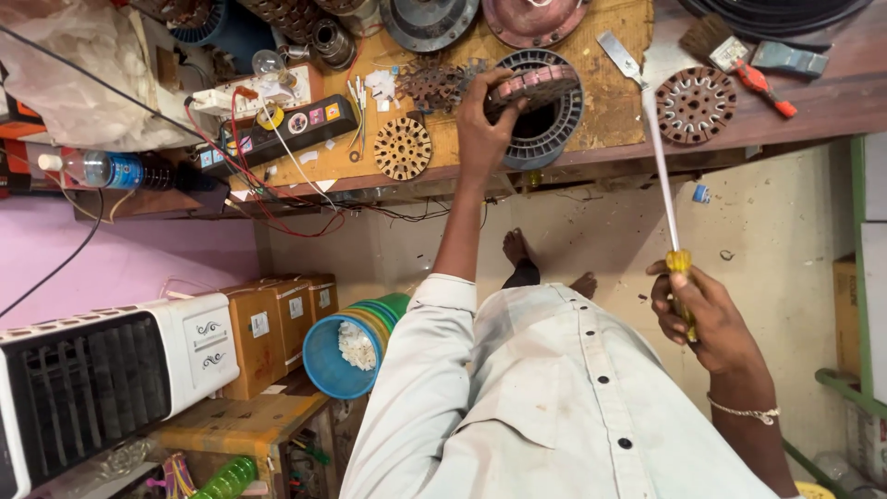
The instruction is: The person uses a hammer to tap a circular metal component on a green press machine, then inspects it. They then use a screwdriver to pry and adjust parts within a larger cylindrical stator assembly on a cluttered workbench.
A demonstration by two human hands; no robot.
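Note:
My left hand [480,125] reaches up to the wooden workbench [610,102] and grips a round motor stator [540,106] with copper-pink windings by its rim. My right hand [698,310] hangs lower, away from the bench, and holds a long screwdriver [661,162] by its yellow handle; the shaft points up toward the bench edge. Round perforated metal discs [403,148] lie on the bench beside the stator, and another such disc [695,104] lies to the right.
A paintbrush [716,42], a black power strip [296,129] with tangled wires and a plastic bottle [102,169] sit on or near the bench. Below are stacked bowls [346,356], cardboard boxes [277,323], a white air cooler [102,379] and my bare feet [517,254].

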